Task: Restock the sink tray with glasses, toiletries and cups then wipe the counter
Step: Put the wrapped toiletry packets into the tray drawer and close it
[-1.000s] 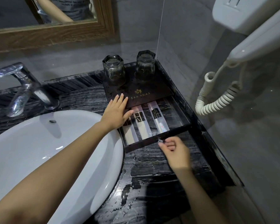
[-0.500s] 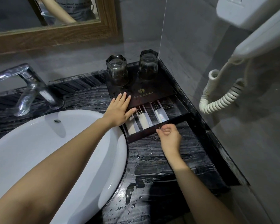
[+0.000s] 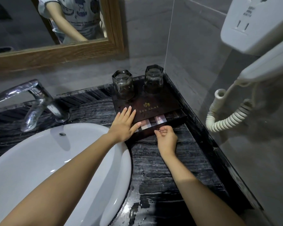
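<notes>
A dark wooden tray box (image 3: 155,103) with a gold logo stands in the counter's back right corner. Two clear glasses (image 3: 123,86) (image 3: 153,80) stand upside down on its top. Its drawer (image 3: 168,122) is almost pushed in, with only the ends of white toiletry packets (image 3: 160,119) showing. My left hand (image 3: 123,123) lies flat, fingers spread, on the box's front left corner. My right hand (image 3: 166,138) is curled at the drawer's small front knob, pinching it.
A white basin (image 3: 39,160) fills the left, with a chrome tap (image 3: 34,101) behind it. The black marble counter (image 3: 167,170) is wet in front. A wall hairdryer (image 3: 260,30) with a coiled cord (image 3: 225,115) hangs at the right. A wood-framed mirror (image 3: 55,51) is behind.
The drawer has slid inward, from wide open to nearly closed, hiding most of the packets. My right hand moved forward with the knob. My left hand stayed pressed on the box.
</notes>
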{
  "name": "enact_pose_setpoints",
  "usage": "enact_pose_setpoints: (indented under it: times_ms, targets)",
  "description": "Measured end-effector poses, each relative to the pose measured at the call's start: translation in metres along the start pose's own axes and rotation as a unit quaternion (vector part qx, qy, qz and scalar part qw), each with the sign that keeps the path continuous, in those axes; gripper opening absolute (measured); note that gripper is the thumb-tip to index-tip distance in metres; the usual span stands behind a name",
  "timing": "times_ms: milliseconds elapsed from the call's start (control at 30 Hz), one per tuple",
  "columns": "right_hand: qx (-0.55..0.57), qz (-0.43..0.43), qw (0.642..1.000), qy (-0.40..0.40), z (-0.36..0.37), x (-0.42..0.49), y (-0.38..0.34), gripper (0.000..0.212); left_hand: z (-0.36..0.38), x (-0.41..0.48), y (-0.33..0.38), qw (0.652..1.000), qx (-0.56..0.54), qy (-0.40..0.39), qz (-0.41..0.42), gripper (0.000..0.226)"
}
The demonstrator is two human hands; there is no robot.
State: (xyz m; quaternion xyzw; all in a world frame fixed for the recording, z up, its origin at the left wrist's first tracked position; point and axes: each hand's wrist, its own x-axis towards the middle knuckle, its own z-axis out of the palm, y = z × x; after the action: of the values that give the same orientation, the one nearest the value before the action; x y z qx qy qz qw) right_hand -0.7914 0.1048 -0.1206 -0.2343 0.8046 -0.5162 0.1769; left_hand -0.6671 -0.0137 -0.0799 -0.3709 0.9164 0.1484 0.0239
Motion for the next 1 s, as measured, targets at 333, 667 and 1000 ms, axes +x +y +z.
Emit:
enact_pose_setpoints:
  times_ms: [333,667,1000]
  targets:
    - [-0.038,-0.034,0.998,-0.025,0.019,0.025,-0.01,0.019,0.004,-0.001,0.0,1.0,-0.006,0.016,0.0,0.067]
    - [-0.089,-0.035,0.995,-0.043,0.023,0.024,-0.018,0.021,0.007,-0.001,-0.001,1.0,0.015,0.015,0.004,0.071]
    - [-0.408,-0.005,0.888,-0.211,-0.004,0.012,-0.062,0.056,-0.007,-0.034,-0.033,0.998,0.053,0.045,-0.007,0.074]
